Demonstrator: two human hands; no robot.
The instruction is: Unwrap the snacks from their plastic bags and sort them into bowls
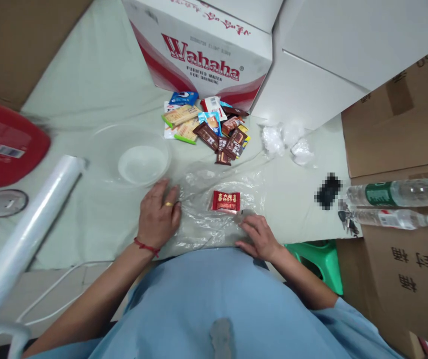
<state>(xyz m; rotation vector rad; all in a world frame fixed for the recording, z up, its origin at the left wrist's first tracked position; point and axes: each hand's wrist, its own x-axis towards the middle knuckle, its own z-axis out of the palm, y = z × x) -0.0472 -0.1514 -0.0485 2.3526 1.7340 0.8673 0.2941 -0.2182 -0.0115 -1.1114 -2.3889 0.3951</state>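
A sheet of clear plastic film [195,227] lies wrinkled on the pale cloth in front of me. A small red snack packet [226,201] with gold lettering rests on its middle. My left hand [159,212], with a ring and a red cord bracelet, lies at the film's left edge, fingers loosely bent and apart. At the lower right of the film, my right hand [261,238] touches down with its fingers spread. Neither hand grips anything that I can see. Beyond the film is a pile of wrapped snacks [208,133], several of them brown cocoa packets.
A clear plastic bowl [161,162] stands left of the snacks. A film roll [30,229] and a red container [8,142] are farther left. White bundles [273,142], keys [346,219] and two bottles [418,193] lie right. A Wahaha carton [206,50] stands behind.
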